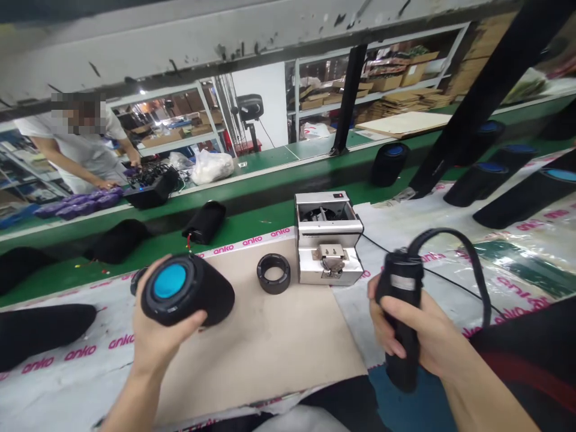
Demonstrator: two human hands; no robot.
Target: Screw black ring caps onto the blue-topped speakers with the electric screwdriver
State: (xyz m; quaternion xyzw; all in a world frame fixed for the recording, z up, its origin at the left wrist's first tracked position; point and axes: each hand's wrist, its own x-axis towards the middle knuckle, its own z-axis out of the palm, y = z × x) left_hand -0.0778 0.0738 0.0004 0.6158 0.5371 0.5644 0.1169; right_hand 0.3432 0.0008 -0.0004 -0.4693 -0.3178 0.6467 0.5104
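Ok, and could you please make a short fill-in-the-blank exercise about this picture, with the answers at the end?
1. The left hand holds a black speaker with a ____ round end.
2. The right hand grips a black cylinder, so ____ hands are holding something.
3. The sheet under the black ring is made of ____.
4. A silver machine stands to the ____ of that ring in the picture.

Missing words: blue; both; cardboard; right.

The pink brand word "anko" repeats across the plastic sheet point(81, 358) and along the white strip point(249, 240) at its far edge. The white label point(402, 282) on the black cylindrical speaker point(398, 336) is unreadable.
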